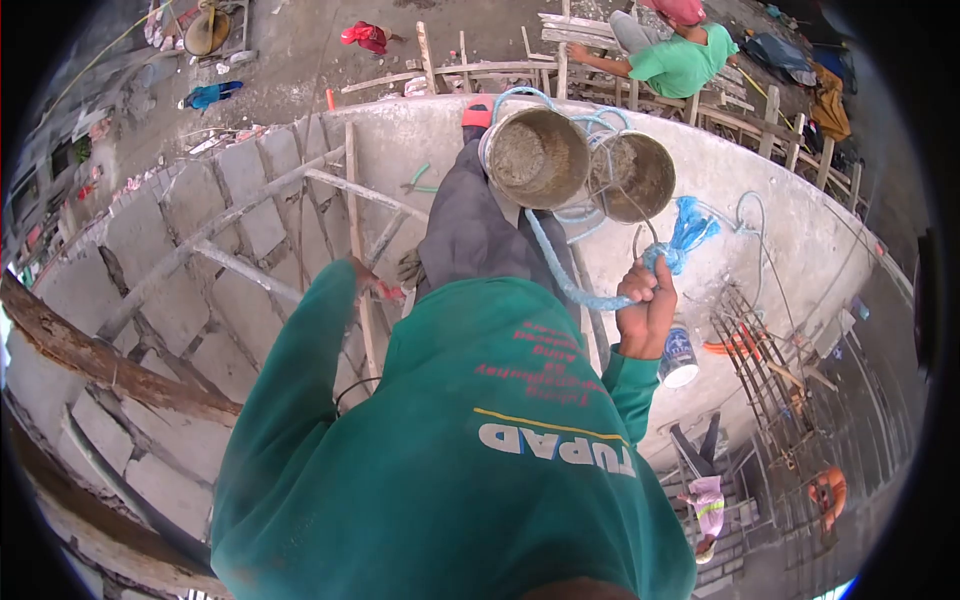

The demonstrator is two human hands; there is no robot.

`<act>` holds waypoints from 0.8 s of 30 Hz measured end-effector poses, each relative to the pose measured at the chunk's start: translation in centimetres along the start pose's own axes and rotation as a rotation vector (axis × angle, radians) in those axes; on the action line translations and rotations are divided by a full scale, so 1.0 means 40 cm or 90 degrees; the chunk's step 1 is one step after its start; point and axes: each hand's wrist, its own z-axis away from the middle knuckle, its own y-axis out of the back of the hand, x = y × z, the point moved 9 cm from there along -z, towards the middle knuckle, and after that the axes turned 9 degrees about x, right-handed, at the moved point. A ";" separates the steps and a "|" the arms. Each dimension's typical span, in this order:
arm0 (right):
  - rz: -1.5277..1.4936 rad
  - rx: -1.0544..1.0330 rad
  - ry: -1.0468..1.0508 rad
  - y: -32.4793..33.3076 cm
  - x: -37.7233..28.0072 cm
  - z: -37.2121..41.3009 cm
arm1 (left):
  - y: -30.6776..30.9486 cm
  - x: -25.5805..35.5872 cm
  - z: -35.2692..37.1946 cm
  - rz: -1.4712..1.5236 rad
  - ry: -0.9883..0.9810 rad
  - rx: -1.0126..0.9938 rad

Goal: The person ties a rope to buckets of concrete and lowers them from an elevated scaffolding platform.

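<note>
My right hand [648, 305] is closed around a thick light-blue rope [565, 280], close to its knotted, frayed end [688, 238]. Just beyond the hand stand two round buckets, a nearer-left bucket [537, 160] and a right bucket [632, 178], both coated inside with grey cement residue. A thin wire handle runs from the right bucket toward the rope knot. My left hand [372, 280] is low at my side by an upright wooden post [360, 230], its fingers partly hidden and blurred. A dark grey glove-like shape [410, 268] lies beside it.
I am on a curved concrete ledge [780, 200]. Metal bars [200, 245] cross a block wall on the left. A blue-and-white container [679, 355] and rebar [750, 350] lie right. A person in green [690, 62] is at a wooden fence beyond the edge; other people stand farther off.
</note>
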 end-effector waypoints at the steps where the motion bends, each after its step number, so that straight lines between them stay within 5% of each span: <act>1: 0.008 0.016 0.006 -0.005 0.000 0.005 | -0.019 -0.004 0.027 0.223 0.057 -0.063; 3: 0.013 0.023 0.015 -0.008 -0.005 0.015 | -0.024 0.022 0.031 0.109 0.000 -0.109; 6: -0.001 -0.068 -0.035 -0.003 -0.009 -0.023 | -0.006 0.022 0.027 0.004 -0.110 0.014; 7: 0.007 -0.071 -0.042 -0.010 -0.006 -0.029 | -0.037 -0.064 -0.037 0.113 0.093 0.069; 14: 0.030 -0.092 -0.046 0.005 -0.034 -0.046 | 0.032 0.028 0.102 -0.072 0.033 0.075; 17: 0.030 -0.101 -0.040 0.007 -0.037 -0.048 | 0.069 0.020 0.073 -0.058 0.052 0.207; 19: 0.030 -0.099 -0.043 -0.001 -0.034 -0.039 | 0.173 0.050 0.124 0.069 0.035 0.365; 24: 0.027 -0.102 -0.041 0.001 -0.035 -0.037 | 0.509 0.055 0.376 0.035 0.038 0.806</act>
